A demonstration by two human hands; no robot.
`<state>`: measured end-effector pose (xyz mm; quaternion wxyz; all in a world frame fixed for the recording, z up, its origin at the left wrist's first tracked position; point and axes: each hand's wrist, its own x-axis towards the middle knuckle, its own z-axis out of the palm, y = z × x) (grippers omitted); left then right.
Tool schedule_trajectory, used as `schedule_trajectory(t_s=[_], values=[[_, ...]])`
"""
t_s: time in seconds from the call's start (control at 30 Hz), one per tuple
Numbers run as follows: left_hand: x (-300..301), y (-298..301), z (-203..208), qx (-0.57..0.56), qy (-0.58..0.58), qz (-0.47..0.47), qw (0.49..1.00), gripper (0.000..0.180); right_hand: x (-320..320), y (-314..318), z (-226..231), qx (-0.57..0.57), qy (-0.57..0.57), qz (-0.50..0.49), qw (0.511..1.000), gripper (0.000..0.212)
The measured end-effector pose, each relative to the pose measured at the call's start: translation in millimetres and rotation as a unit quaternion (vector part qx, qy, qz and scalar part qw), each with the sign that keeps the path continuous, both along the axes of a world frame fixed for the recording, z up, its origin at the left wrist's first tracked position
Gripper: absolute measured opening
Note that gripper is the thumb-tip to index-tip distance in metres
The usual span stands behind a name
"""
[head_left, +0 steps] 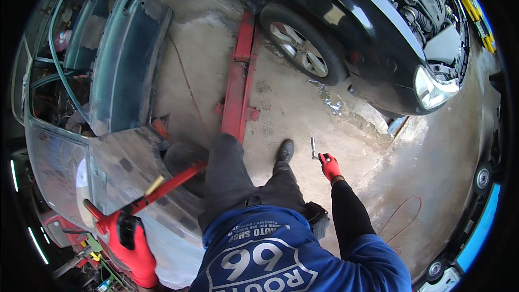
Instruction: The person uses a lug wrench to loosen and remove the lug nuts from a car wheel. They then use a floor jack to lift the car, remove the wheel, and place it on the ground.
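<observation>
Tool (pixel 313 146) partly hidden, red bar (pixel 177 181) running behind leg (pixel 231 165)

Left grip (pixel 128 240) and right grip (pixel 329 166) clench well apart.

Concrete floor (pixel 297 119) with red jack (pixel 235 94)

Edges bowed, corners black; white glare (on car (pixel 373 38))
</observation>
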<state>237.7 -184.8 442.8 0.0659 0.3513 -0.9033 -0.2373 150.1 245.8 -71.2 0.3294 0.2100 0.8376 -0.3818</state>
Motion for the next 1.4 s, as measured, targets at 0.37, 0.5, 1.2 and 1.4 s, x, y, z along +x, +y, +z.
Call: schedule_trajectory(t_s=[0.37, 0.5, 1.2, 1.4], values=[[-2.0, -16.5, -12.3, -0.059, 0.027, -0.011, 0.998, 0.039, -43.1, -62.7, -48.7, -0.055, 0.001, -0.029, 0.998, 0.035], [3.0, -13.6, -8.3, -0.083, -0.009, -0.027, 0.996, 0.042, -55.3, -91.6, -28.1, -0.026, 0.061, 0.048, 0.997, 0.034], [17.7, -17.1, -21.5, -0.165, 0.028, -0.152, 0.974, 0.039, -65.2, -72.4, -56.5, -0.031, 0.024, 0.106, 0.994, 0.043], [5.9, -8.1, -22.3, -0.165, 0.113, -0.114, 0.973, 0.028, -74.2, -43.6, -62.9, -0.063, 0.002, 0.104, 0.993, 0.046]])
